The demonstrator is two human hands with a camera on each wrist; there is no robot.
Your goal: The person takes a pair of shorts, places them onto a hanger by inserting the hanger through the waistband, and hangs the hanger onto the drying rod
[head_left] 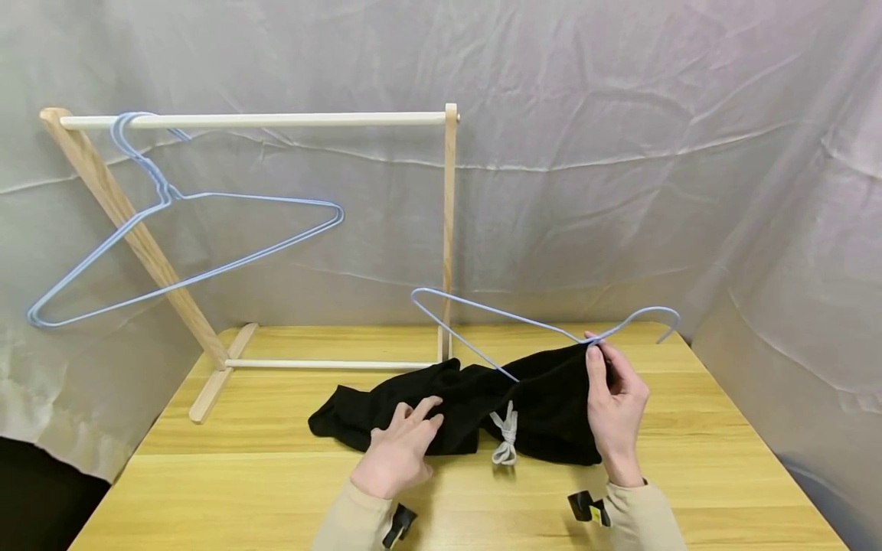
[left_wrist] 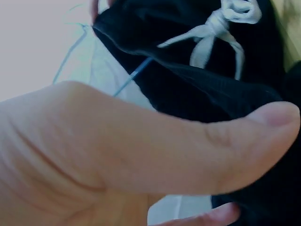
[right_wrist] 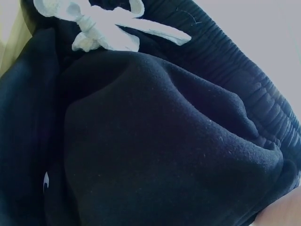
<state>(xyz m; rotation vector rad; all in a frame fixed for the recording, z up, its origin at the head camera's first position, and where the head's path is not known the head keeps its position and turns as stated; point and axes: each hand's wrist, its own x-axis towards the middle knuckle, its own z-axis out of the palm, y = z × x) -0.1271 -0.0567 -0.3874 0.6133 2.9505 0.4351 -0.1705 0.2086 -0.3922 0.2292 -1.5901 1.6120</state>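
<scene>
Black garment, one: on the wooden table, its far right edge raised, white drawstring bow at its front. Blue hanger, one: at the garment's far edge, hook out to its right, part of the frame hidden behind the cloth. Your right hand: at the garment's right end, pinching hanger neck and cloth edge together. Your left hand: over the garment's left part, fingers spread, gripping nothing; contact cannot be told. Wooden rack, bearing further blue hangers: behind the garment, extending left.
</scene>
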